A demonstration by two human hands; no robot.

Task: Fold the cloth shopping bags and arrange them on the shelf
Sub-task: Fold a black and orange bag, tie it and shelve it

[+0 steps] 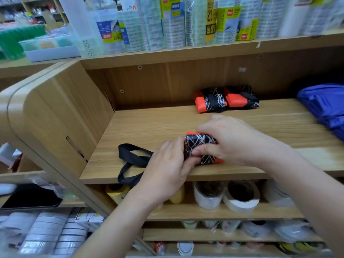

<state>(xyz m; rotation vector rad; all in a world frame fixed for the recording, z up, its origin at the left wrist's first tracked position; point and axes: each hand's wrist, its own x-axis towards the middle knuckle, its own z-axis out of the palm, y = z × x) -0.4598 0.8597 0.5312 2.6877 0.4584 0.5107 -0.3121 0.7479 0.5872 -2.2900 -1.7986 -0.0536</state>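
A cloth bag (200, 146), black with white lines and orange edges, lies rolled into a small bundle near the front of the wooden shelf (158, 125). My right hand (230, 140) grips the bundle from above and the right. My left hand (167, 164) pinches its left end. The bag's black straps (133, 159) trail left, and one loop hangs over the shelf's front edge. Two folded bags of the same pattern (226, 99) lie side by side at the back of the shelf.
A blue cloth bag (323, 107) is heaped at the shelf's right end. Wrapped tape packs (167, 23) stand on the shelf above. Tape rolls (240, 196) fill the shelf below. The shelf's wooden side panel (61, 112) rises at the left.
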